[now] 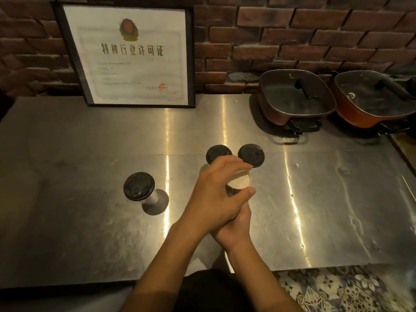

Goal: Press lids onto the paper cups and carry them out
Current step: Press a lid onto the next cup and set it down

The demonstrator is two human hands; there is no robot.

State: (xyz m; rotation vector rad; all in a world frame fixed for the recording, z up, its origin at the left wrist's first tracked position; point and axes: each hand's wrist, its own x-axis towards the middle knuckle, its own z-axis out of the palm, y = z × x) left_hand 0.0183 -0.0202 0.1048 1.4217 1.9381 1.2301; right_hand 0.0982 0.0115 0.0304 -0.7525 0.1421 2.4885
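One open cup (239, 182), gripped by my left hand (216, 197) and right hand (234, 228); next, I'd seat a loose lid (251, 153) squarely, pressing evenly.

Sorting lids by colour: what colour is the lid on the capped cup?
Black, seen in the head view: lid.

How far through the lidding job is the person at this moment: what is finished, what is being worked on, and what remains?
Done: one lidded cup stands on the steel counter. In hand: an open cup with no lid is held between the left hand and right hand. Left: two loose black lids lie beyond it, so this cup awaits capping. I see no cup for the second lid. Nothing is carried out yet.
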